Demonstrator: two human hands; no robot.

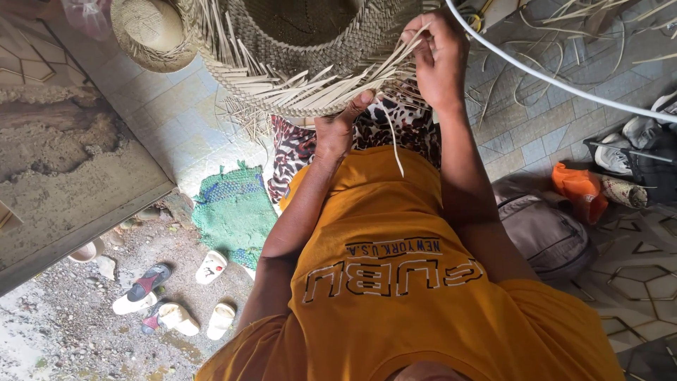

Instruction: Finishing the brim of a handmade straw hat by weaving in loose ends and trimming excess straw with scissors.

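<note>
**Both hands working the loose rim of a half-woven straw hat**

The unfinished woven hat (pixel 310 42) is resting on the person's lap, brim toward the body, with loose pale straw strips (pixel 310 88) fanning out from its edge. The right hand (pixel 438 60) is curling over the brim at the far side, fingers pinching a bundle of strips. The left hand (pixel 337 127) is pressing up under the brim edge, thumb and fingers closing on strips there. A leopard-print cloth (pixel 296 148) is lying under the hat. A finished straw hat (pixel 151 32) is sitting on the tiled floor nearby, a green mat (pixel 229 208) below it, sandals (pixel 176 296) on the gravel, and a grey backpack (pixel 546 233) beside the right arm.
</note>
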